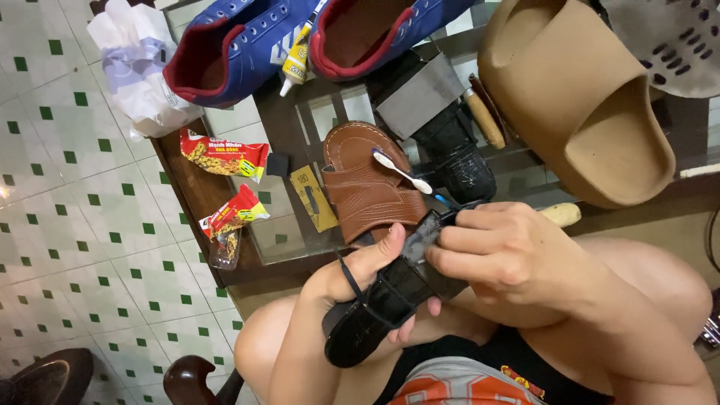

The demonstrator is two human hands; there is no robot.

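We see the glossy black sandal (375, 311) held over the lap: left hand (352, 281) clasps its sole, thumb on top; right hand (499, 251) pinches the strap end. We judge it light, stiff-soled and slick, best gripped at the sole edges.

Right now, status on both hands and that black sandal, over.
Left hand grips black sandal from below, thumb on top. Right hand pinches its upper end. Brown sandal with white toothbrush lies on the glass table just beyond.
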